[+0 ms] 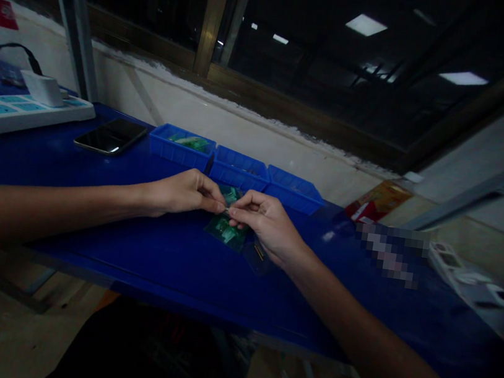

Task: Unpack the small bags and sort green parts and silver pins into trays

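My left hand (190,193) and my right hand (263,222) meet over the blue table, thumbs and fingers pinched close together. Between the fingertips is a tiny light-coloured piece, too small to name. Under and around the fingers lie clear bags with green pieces (227,232), partly covered by my hands. Beside my right wrist rests a small clear bag with thin gold-coloured pins (259,251). Behind my hands stand a blue bin (182,153) with green pieces, a middle blue bin (239,176) and a right blue bin (293,196), their small contents hard to make out.
A phone (110,136) lies on the blue table (152,262) at the left, near a white power strip (23,113) with a plug in it. An orange and red packet (381,202) leans at the back right. Another white power strip (469,279) is at far right.
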`<state>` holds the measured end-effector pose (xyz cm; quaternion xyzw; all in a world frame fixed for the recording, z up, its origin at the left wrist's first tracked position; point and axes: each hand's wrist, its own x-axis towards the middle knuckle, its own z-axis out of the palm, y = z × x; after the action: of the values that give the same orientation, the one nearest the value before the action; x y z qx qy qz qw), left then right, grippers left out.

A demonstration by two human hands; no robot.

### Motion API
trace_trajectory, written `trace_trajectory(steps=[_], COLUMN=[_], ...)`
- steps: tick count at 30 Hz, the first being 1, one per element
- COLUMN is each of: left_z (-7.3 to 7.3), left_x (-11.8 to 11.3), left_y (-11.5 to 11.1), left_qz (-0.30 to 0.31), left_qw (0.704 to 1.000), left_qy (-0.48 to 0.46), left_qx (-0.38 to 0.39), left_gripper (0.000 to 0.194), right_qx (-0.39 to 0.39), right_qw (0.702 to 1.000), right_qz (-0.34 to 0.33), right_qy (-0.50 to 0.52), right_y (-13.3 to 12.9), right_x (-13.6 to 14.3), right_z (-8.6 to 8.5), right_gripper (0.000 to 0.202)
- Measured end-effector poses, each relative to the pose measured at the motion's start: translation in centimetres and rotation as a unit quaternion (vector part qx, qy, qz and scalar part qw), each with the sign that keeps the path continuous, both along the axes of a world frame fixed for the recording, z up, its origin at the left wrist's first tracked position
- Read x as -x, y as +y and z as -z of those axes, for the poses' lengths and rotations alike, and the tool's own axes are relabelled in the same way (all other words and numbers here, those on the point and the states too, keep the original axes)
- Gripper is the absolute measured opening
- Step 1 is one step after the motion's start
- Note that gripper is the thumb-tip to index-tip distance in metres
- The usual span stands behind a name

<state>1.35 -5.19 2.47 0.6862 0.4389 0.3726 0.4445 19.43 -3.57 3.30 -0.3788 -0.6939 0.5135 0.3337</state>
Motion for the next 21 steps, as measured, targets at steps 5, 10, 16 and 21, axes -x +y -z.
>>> trace_trajectory(steps=[5, 10, 16, 21], left_z=[0.18, -0.15, 0.01, 0.10], left_x=[-0.32, -0.16, 0.09, -0.09], left_y=[0.08, 0.03, 0.15, -0.04], left_qz=[-0.036, -0.038, -0.023, -0.015], left_qw=[0.997, 0.998, 0.999, 0.999], left_qy=[-0.050, -0.031, -0.032, -0.030], left_qx=[0.049, 0.031, 0.026, 0.028], left_gripper=[0.005, 0.005, 0.004, 0.005], right_qx=[0.036, 0.077, 0.037, -0.010], right_qw=[0.999, 0.996, 0.999, 1.000], right_qz=[-0.005, 0.005, 0.014, 0.007], right_qy=[0.014, 0.038, 0.032, -0.019], right_y=[0.49, 0.75, 0.88, 0.48], right_x=[0.16, -0.05, -0.37, -0.15], right_z=[0.61, 0.68, 0.24, 0.37], right_gripper=[0.016, 0.013, 0.014, 0.015])
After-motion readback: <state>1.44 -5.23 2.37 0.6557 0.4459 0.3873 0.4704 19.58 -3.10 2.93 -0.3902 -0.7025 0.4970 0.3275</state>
